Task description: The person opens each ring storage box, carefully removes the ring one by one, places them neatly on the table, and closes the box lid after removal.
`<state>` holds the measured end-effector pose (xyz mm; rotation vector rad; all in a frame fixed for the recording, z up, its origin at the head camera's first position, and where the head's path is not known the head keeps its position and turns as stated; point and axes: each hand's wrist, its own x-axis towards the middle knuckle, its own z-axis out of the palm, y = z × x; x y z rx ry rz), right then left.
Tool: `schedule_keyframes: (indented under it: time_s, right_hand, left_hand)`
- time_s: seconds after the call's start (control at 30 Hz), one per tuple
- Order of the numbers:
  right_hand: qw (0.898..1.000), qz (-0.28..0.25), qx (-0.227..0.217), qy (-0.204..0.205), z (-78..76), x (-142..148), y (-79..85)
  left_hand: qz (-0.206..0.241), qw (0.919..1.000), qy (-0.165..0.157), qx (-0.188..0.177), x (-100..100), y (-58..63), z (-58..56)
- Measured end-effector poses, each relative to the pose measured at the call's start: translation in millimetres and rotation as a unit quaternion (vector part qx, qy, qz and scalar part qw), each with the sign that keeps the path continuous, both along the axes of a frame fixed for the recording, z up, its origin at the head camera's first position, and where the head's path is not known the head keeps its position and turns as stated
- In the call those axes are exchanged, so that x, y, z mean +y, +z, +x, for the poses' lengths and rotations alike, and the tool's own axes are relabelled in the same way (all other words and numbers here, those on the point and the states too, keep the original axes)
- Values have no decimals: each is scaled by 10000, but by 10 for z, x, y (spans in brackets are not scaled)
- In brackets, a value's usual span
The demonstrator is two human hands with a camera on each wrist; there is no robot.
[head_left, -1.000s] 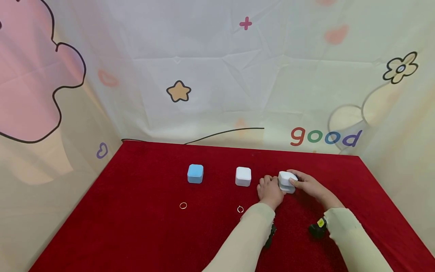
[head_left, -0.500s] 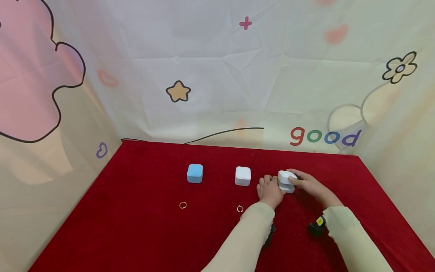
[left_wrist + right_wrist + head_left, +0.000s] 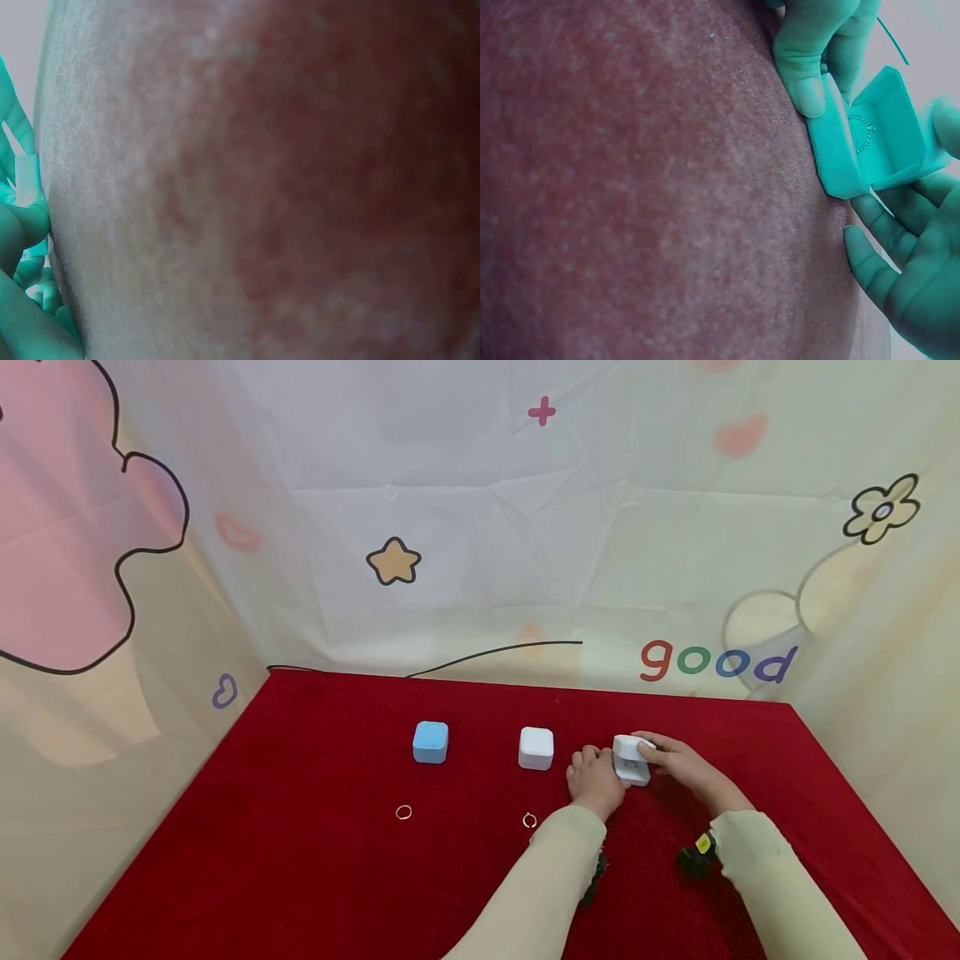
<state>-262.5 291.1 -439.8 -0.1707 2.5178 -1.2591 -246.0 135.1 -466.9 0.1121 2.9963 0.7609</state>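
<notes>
A white ring box (image 3: 632, 772) stands at the right of the red cloth, its lid (image 3: 630, 746) raised from the base. My left hand (image 3: 597, 782) grips the base from the left; in the right wrist view its thumb (image 3: 808, 96) presses the base's side. With thumb and fingers my right hand (image 3: 686, 770) holds the lid from the right. A ring (image 3: 868, 137) shows inside the box, upright at the base. In the left wrist view, cloth fills most of the frame, with hands and part of the box (image 3: 27, 180) at the left edge.
Left of my hands is a closed white ring box (image 3: 536, 749), and farther left a closed light blue one (image 3: 431, 742). An open-ended ring (image 3: 524, 820) and a gold ring (image 3: 403, 818) lie nearer me on the red cloth (image 3: 315, 860). A printed curtain (image 3: 480, 527) hangs behind.
The lid of the white ring box has tilted farther up, and the inside of its base now shows. My right hand turned slightly with the lid; my left hand stayed put.
</notes>
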Motion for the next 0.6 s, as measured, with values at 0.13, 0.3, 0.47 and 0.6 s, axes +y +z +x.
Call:
schedule_keyframes:
  time_s: [0.13, 0.3, 0.47, 0.6]
  right_hand:
    - [10000, 1, 27, 30, -14, 2, -6]
    - [10000, -1, 20, 41, -21, 14, -13]
    - [10000, 21, 12, 18, -24, 18, -2]
    - [10000, 23, -57, -42, -35, 13, 17]
  left_hand:
    - [-32, 10000, 6, -4, 6, 4, -6]
    - [-71, 10000, 17, -23, 8, 23, 8]
    - [-66, 10000, 16, -42, 17, 18, 13]
    - [-89, 9999, 22, -58, 18, 25, 15]
